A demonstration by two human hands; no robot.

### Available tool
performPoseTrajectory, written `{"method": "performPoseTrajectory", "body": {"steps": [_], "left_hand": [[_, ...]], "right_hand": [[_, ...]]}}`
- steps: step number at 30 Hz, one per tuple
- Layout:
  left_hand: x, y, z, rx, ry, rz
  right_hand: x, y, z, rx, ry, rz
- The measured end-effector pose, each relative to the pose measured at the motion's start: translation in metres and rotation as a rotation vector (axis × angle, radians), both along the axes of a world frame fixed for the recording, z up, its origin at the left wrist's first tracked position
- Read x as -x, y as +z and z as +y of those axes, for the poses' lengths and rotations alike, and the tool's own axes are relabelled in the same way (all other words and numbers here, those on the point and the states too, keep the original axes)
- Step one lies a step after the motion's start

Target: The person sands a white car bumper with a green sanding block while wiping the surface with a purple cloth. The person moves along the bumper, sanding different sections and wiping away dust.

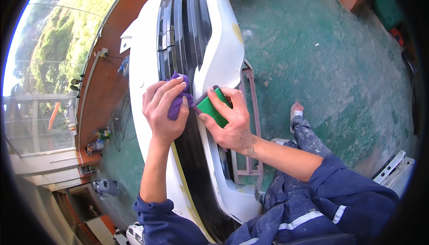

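A white car bumper point(225, 48) with a black slatted grille point(181, 26) stretches lengthwise in front of me. Bunched in my left hand point(161, 113) is a purple cloth point(176, 107), held over the black middle part of the bumper. My right hand point(233, 126) grips a green sanding block point(211, 110) with a dark layer along one edge. That dark edge is at the white border beside the grille opening, near the cloth; whether it touches is hard to tell. Yellowish patches mark the white surface in places.
A pinkish metal stand point(255, 124) shows under the bumper's right side. My leg point(308, 133) and bare foot are to the right on the green floor point(344, 57). Cables point(121, 126) and bottles point(96, 144) lie to the left, below a window point(49, 52).
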State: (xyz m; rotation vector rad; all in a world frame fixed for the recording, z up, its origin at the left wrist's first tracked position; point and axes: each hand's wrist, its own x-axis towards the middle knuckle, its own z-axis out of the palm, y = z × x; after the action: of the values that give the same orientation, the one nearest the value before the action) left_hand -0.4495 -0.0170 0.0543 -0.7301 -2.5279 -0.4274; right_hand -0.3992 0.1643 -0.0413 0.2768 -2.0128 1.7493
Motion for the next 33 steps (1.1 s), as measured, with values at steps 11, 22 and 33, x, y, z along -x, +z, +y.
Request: {"method": "performPoseTrajectory", "body": {"steps": [11, 22, 33], "left_hand": [[-0.007, -0.004, 0.018, 0.163, -0.032, 0.068], [-0.005, -0.009, 0.019, 0.033, -0.025, 0.08], [-0.009, -0.016, 0.019, -0.053, -0.001, 0.135]], "right_hand": [[0.012, -0.002, -0.003, -0.082, -0.176, -0.065], [0.011, 0.004, -0.004, -0.077, -0.176, -0.055], [0.021, 0.009, 0.0, -0.184, -0.221, -0.011]]}}
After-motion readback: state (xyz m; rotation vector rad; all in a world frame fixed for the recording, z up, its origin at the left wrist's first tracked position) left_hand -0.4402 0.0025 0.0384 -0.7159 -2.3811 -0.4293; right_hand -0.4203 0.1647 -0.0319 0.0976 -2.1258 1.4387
